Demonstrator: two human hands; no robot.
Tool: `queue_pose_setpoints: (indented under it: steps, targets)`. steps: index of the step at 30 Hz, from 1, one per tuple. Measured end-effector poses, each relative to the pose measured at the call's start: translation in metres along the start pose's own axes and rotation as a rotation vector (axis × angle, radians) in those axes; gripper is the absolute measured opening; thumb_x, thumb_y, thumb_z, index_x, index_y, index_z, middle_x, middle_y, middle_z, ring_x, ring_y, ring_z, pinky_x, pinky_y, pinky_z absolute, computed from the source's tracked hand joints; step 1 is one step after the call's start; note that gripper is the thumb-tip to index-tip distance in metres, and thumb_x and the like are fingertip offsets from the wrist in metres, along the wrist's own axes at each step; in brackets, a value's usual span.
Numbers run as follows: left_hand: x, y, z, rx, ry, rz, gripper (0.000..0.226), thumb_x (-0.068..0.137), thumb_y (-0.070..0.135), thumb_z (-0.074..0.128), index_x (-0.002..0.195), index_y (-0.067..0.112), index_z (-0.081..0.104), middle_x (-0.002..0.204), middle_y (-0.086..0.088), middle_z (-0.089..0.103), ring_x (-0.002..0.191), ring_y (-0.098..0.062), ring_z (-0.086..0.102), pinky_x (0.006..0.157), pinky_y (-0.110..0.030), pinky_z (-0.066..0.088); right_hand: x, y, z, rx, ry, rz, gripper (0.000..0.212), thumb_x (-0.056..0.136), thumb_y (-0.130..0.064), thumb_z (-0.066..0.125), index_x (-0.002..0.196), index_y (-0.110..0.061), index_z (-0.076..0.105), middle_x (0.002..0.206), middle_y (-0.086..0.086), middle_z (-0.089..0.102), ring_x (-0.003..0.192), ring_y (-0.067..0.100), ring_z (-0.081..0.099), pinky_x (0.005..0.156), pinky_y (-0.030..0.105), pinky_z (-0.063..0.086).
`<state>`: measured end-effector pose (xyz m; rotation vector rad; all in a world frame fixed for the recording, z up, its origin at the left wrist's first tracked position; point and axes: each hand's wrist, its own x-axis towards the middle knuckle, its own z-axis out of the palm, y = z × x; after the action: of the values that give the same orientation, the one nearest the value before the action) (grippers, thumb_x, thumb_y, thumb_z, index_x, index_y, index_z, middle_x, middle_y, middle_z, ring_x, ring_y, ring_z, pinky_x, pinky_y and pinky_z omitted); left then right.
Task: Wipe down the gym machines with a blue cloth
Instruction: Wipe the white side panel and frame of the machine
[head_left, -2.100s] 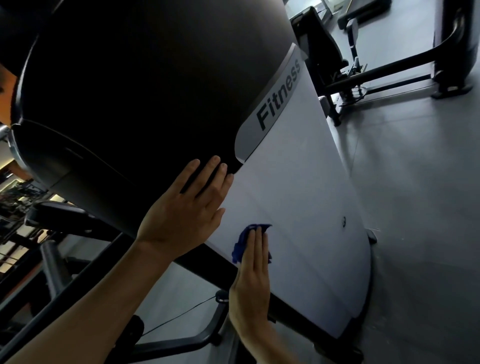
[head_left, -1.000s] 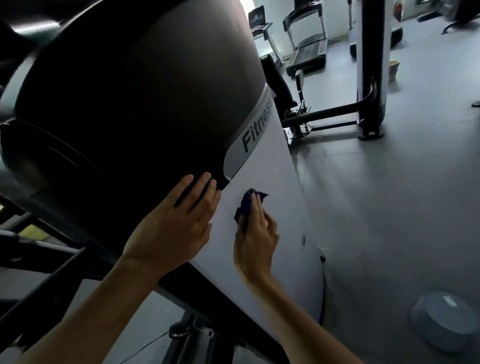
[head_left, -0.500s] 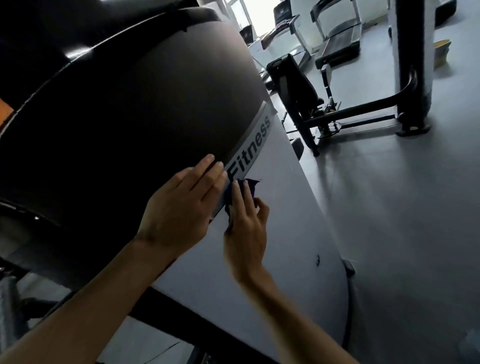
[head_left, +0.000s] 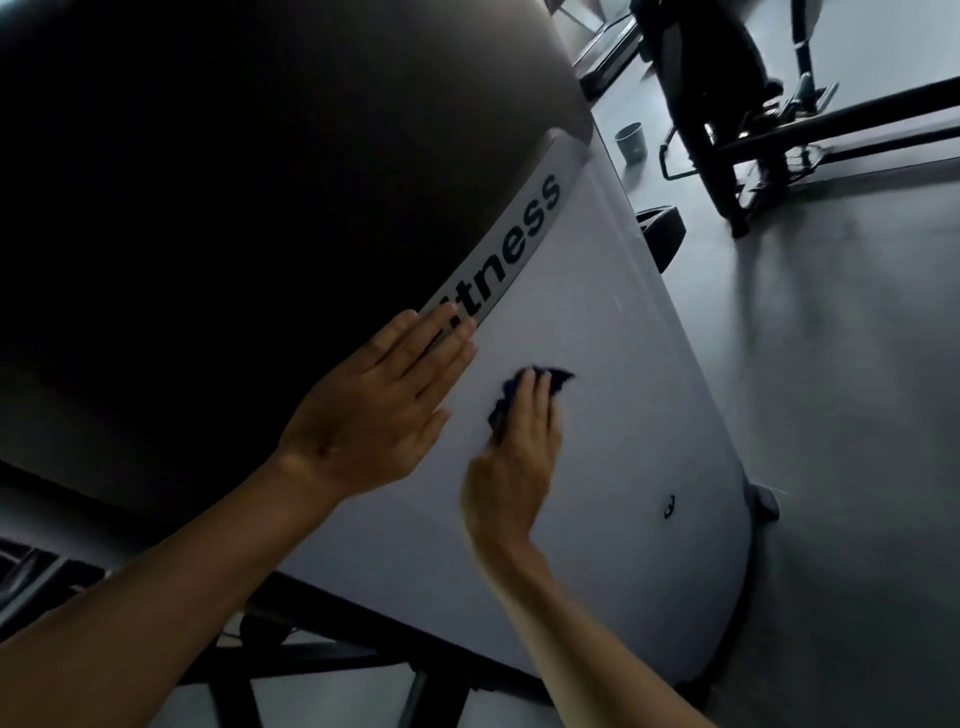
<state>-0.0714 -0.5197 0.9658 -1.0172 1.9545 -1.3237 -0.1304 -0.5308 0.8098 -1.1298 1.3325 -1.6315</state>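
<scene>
Right hand (head_left: 511, 462) presses crumpled blue cloth (head_left: 524, 395) flat-fingered onto smooth grey panel (head_left: 623, 415); left hand (head_left: 374, 415) spread flat.

The right hand (head_left: 511, 467) pressed a crumpled blue cloth (head_left: 524, 392) flat against the machine's pale side panel (head_left: 623, 415), fingers straight, the cloth bunched under and ahead of the fingertips. Just left of that contact, the left hand (head_left: 374, 415) lay flat with straight fingers, its fingertips covering the start of the "Fitness" strip (head_left: 509, 249). Above that strip rose the dark housing (head_left: 234, 182). Beyond the cloth, well apart, a small cup (head_left: 629, 140) stood on the grey floor (head_left: 857, 364).
</scene>
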Motion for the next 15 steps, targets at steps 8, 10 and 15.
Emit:
queue_pose_setpoints:
  steps: [8,10,15]
  targets:
    - [-0.001,-0.004,-0.003,-0.024,-0.033,-0.002,0.073,0.109,0.042,0.016,0.162,-0.006,0.001,0.171,-0.025,-0.004,0.161,-0.036,0.001,0.13,-0.047,0.013,0.009,0.043,-0.004,0.032,0.026,-0.067,0.059,0.103,0.004,0.049,0.158,-0.008,0.034,0.165,0.008,0.033,0.155,0.021,0.026,0.126,0.043,0.025]
    - [0.0,-0.003,-0.003,-0.055,-0.045,-0.007,0.073,0.109,0.041,0.017,0.162,-0.006,0.001,0.171,-0.025,-0.005,0.161,-0.035,0.0,0.13,-0.047,0.013,0.001,0.061,-0.006,0.09,0.042,0.222,0.056,0.107,-0.001,0.043,0.159,-0.014,0.03,0.165,0.005,0.032,0.154,0.023,0.028,0.127,0.044,0.024]
    - [-0.001,-0.002,-0.003,0.009,-0.027,0.007,0.072,0.11,0.041,0.013,0.161,-0.009,0.0,0.17,-0.029,-0.004,0.16,-0.038,0.002,0.13,-0.048,0.014,0.019,-0.008,0.006,0.116,0.033,0.046,0.063,0.101,0.007,0.045,0.16,-0.011,0.032,0.167,0.005,0.026,0.156,0.021,0.02,0.129,0.039,0.016]
